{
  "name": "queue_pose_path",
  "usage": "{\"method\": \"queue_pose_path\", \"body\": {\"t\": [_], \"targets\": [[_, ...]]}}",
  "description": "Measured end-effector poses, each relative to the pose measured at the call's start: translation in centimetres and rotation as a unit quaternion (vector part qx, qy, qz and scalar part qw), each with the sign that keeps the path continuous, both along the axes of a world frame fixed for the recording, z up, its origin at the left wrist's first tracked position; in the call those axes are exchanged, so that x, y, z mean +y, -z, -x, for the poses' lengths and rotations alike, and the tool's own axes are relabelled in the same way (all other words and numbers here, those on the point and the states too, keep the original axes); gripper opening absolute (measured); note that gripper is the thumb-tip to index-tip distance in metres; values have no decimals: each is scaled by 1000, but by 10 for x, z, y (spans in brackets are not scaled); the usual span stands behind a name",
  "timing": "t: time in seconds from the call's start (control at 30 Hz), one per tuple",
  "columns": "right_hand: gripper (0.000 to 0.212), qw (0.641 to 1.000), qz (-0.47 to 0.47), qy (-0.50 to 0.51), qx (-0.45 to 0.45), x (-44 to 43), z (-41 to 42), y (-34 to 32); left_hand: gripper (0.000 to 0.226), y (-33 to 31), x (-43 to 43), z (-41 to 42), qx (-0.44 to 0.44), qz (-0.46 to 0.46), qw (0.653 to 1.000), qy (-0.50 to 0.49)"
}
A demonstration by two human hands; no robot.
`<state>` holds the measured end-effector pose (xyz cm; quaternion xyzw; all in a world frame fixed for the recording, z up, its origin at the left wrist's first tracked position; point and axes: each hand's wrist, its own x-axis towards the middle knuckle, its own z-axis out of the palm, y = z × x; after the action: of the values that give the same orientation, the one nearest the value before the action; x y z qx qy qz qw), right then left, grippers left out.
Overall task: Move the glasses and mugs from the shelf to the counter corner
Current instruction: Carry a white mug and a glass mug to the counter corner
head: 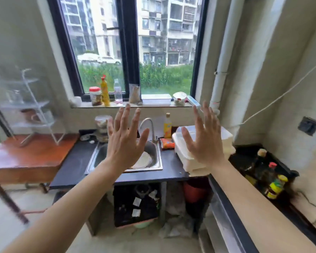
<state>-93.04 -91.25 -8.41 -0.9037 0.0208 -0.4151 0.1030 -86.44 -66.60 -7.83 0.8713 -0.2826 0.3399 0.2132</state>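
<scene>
while both hands are held raised in front of the steel sink [98,157], nothing is gripped: the left hand [125,141] and right hand [205,143] are seen with fingers straight and spread wide.

the white wire tiered shelf [35,105] is found well to the left of the sink, on a reddish-brown wooden table [31,157]. blurred clear glasses [16,96] are made out on its middle tier and a brownish mug [29,115] on the tier below; the count cannot be told.

the dark counter corner [244,156] lies right of the sink, with sauce bottles [274,181] standing near it.

judgement: nothing has been moved yet. the shelf lies up and left of the fingers and its long axis is upright. the left hand is nearer it, so a leftward reach is called for; the right hand is nearer the corner.
</scene>
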Motion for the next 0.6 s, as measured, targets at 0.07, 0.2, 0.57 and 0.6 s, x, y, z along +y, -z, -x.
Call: {"method": "queue_pose_path", "body": {"t": [0.07, 0.2, 0.57, 0.6], "targets": [[73, 999, 5, -36, -8, 39, -43, -2, 65, 0, 40, -25, 1, -6, 999, -33], [73, 995, -11, -99, 14, 112, -120, 8, 64, 10, 118, -70, 4, 2, 994, -106], [74, 959, -14, -280, 27, 266, -351, 42, 67, 31, 270, -216, 33, 19, 956, -289], [74, 957, -16, -288, 29, 275, -370, 40, 67, 28, 276, -229, 35, 29, 953, -298]]}}
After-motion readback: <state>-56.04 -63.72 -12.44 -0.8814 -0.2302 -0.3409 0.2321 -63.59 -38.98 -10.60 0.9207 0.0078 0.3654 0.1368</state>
